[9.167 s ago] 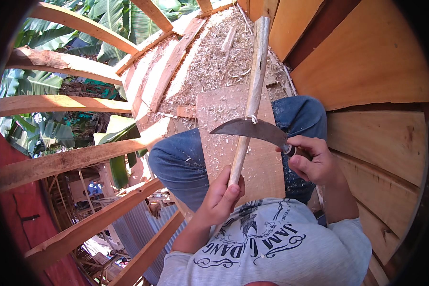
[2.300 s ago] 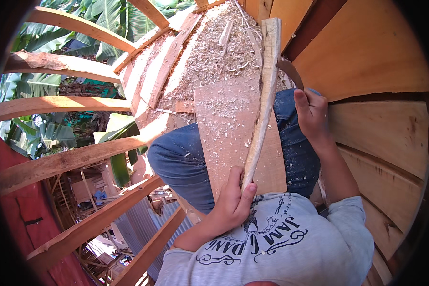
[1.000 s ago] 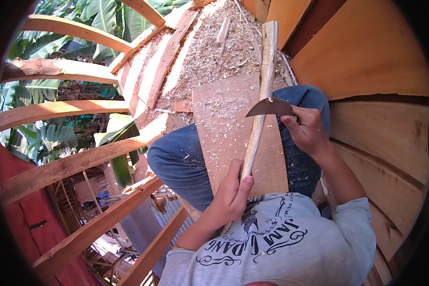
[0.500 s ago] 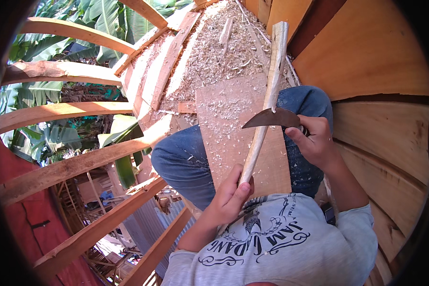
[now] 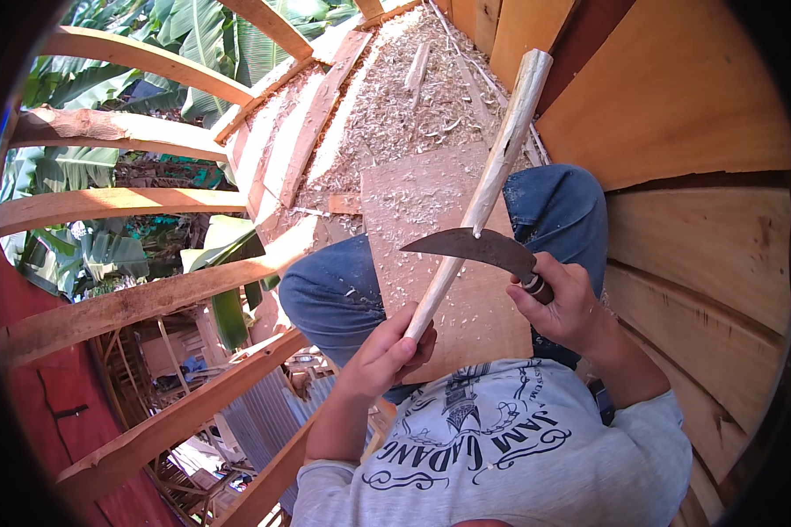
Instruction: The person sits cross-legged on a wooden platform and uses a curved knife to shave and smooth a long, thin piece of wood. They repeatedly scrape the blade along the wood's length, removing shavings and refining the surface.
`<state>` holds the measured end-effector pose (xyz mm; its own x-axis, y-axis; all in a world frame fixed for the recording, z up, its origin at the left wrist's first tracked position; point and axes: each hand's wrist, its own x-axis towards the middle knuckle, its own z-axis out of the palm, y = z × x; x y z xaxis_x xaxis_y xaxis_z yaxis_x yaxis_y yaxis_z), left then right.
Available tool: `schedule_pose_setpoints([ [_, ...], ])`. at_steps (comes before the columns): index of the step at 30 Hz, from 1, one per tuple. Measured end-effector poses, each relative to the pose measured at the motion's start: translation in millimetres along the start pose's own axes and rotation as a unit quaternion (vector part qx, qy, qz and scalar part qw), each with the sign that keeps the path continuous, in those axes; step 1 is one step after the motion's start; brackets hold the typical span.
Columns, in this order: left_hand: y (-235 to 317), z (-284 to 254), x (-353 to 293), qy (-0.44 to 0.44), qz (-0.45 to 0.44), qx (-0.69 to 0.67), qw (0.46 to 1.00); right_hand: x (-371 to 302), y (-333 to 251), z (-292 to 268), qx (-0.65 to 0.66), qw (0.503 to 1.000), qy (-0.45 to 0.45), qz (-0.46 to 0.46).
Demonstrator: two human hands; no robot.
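A pale, roughly shaved wooden stick [image 5: 510, 140] slants up and away over my lap. My left hand [image 5: 391, 342] is closed around its near end. In my right hand [image 5: 561, 300] is the dark handle of a curved knife [image 5: 475, 245], whose broad dark blade lies across the stick and points left. A small pale curl of wood stands at the blade's upper edge where it meets the stick. Under both, a flat plywood board [image 5: 439, 193] rests between my knees, with wood shavings scattered over it.
Wood shavings [image 5: 413, 105] cover the floor ahead, with a loose plank [image 5: 325, 114] among them. An orange-brown wooden wall [image 5: 677, 97] rises close on my right. Along my left run spaced wooden beams [image 5: 141, 299], with banana leaves [image 5: 185, 44] and corrugated metal sheets [image 5: 259, 430] beyond.
Both hands have moved left and slightly nearer to me. The stick now leans more to the right at its far end, and the knife blade sits lower along it.
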<state>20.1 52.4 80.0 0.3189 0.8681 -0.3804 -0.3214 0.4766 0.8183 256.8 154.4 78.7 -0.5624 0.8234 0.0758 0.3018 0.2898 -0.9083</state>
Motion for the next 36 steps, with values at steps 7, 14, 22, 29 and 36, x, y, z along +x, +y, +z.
schedule_pose_setpoints([
  [7,5.2,8.0,-1.7,0.027,-0.019,-0.032,0.999,2.7,-10.5,-0.4,0.137,0.982,-0.092,0.096],
  [14,7.0,10.6,-4.8,0.025,0.000,0.027,0.999,7.2,-3.4,-24.5,0.134,0.983,-0.074,0.101],
  [22,-1.6,7.3,-3.0,0.009,0.026,0.040,0.999,-0.4,-3.5,-21.2,0.157,0.981,-0.083,0.083],
  [29,8.5,10.3,-4.1,-0.015,-0.017,-0.052,0.998,-1.8,3.9,-1.9,-0.033,0.988,0.150,0.005],
  [36,2.2,15.0,-2.4,0.021,0.015,-0.020,0.999,-1.5,-12.6,-7.8,0.153,0.967,-0.197,0.057],
])
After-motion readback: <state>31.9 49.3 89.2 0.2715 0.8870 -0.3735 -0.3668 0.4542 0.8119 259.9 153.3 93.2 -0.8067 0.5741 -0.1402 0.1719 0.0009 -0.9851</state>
